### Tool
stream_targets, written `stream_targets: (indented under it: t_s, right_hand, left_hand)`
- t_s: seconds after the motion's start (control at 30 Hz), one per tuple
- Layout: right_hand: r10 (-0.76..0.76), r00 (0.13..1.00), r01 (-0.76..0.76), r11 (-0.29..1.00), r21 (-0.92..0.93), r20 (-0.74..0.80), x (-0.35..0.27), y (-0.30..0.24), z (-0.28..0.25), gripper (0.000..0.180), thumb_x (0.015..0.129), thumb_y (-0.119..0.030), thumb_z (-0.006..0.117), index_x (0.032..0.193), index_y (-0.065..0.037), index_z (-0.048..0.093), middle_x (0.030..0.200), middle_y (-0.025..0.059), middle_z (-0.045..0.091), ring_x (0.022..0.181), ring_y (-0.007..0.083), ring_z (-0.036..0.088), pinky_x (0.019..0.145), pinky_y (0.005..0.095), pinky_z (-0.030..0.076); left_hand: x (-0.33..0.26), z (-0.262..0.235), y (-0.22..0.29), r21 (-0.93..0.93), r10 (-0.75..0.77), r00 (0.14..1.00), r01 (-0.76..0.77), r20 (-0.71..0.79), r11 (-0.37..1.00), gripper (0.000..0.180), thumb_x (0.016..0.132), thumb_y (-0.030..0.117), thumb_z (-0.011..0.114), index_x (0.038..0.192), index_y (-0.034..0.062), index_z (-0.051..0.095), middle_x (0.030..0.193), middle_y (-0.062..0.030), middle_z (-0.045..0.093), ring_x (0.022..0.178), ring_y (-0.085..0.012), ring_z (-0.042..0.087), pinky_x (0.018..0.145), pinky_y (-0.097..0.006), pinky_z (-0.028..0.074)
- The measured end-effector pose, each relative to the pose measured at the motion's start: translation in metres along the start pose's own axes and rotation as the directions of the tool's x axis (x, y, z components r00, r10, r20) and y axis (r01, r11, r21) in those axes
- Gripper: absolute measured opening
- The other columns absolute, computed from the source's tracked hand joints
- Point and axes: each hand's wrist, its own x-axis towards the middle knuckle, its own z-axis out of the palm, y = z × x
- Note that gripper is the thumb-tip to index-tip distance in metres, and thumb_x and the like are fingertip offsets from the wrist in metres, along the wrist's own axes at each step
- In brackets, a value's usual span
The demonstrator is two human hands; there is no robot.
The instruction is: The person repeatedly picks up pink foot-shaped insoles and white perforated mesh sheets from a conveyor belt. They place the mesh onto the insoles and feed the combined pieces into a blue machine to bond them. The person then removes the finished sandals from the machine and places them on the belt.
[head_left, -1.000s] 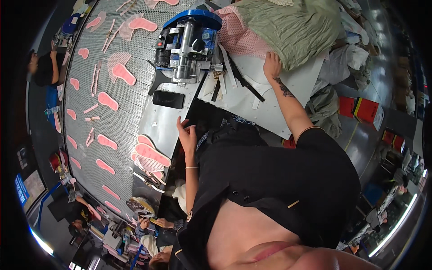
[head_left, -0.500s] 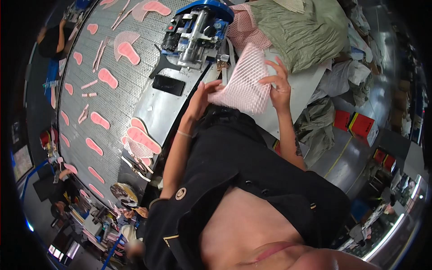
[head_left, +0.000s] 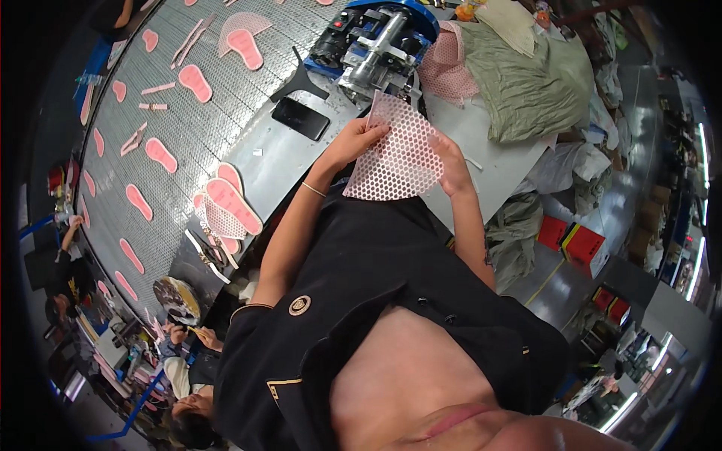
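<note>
A pink perforated mesh piece (head_left: 398, 161), roughly fan-shaped with a curved lower edge, is spread between my hands in front of my body. My left hand (head_left: 356, 143) pinches its upper left edge, thumb on top of the mesh. My right hand (head_left: 454, 167) holds the right edge, with some of its fingers hidden from view. Just beyond the mesh stands a blue and silver machine (head_left: 376, 49) with rollers. More pink mesh (head_left: 449, 68) lies to the right of that machine, partly under a green-grey sack (head_left: 523, 90).
Left of me runs a metal mesh conveyor (head_left: 169, 195) carrying several pink insoles and straps. A black phone (head_left: 301, 118) lies on its metal edge. Stacked pink insoles (head_left: 232, 204) sit near my left forearm. Red boxes (head_left: 583, 244) stand at right. A person works at lower left.
The mesh piece has turned flatter toward me and moved slightly down. My left hand has shifted up along its edge, and my right hand lower. The whole view has shifted.
</note>
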Motion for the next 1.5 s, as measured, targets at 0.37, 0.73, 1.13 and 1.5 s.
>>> stream_targets:
  t_s: [0.37, 0.73, 1.13, 1.5]
  right_hand:
    - [-0.053, 0.997, 0.029, 0.939, -0.343, -0.061, 0.018, 0.028, 0.009, 0.026, 0.089, -0.004, 0.06, 0.113, 0.005, 0.061, 0.096, 0.008, 0.069, 0.078, 0.0121, 0.065, 0.073, 0.0265, 0.053]
    - [-0.07, 0.997, 0.077, 0.894, -0.441, 0.032, 0.09, 0.036, 0.028, 0.023, 0.09, -0.012, 0.063, 0.106, 0.004, 0.065, 0.091, 0.0041, 0.068, 0.075, 0.0081, 0.062, 0.069, 0.0226, 0.049]
    - [-0.315, 0.949, 0.173, 0.449, -0.876, 0.026, 0.116, 0.033, 0.052, 0.026, 0.081, -0.024, 0.069, 0.091, 0.0, 0.071, 0.077, 0.0129, 0.072, 0.067, 0.0203, 0.069, 0.062, 0.0329, 0.051]
    - [-0.165, 0.986, 0.107, 0.453, -0.885, 0.034, 0.102, 0.014, 0.068, 0.028, 0.089, -0.026, 0.062, 0.085, 0.0, 0.07, 0.071, 0.0095, 0.071, 0.062, 0.016, 0.069, 0.058, 0.029, 0.051]
  left_hand:
    - [0.031, -0.026, -0.054, -0.35, -0.042, 0.987, -0.014, -0.152, 0.937, 0.027, 0.098, 0.025, 0.056, 0.098, -0.0006, 0.064, 0.086, -0.0007, 0.066, 0.071, -0.0056, 0.059, 0.066, -0.022, 0.048]
    - [0.021, -0.051, -0.048, -0.46, 0.039, 0.871, -0.296, -0.489, 0.837, 0.025, 0.096, 0.025, 0.059, 0.096, 0.0004, 0.065, 0.079, 0.0004, 0.063, 0.063, -0.0052, 0.053, 0.057, -0.021, 0.041]
    - [-0.034, -0.014, -0.098, -0.424, -0.044, 0.921, -0.135, -0.386, 0.895, 0.026, 0.094, 0.026, 0.059, 0.096, 0.0005, 0.062, 0.083, -0.0075, 0.066, 0.071, -0.0145, 0.063, 0.067, -0.027, 0.052]
    - [-0.005, 0.004, -0.078, -0.593, -0.231, 0.859, -0.102, -0.458, 0.799, 0.041, 0.102, 0.043, 0.038, 0.088, 0.0098, 0.058, 0.082, -0.0063, 0.066, 0.073, -0.0151, 0.064, 0.072, -0.028, 0.051]
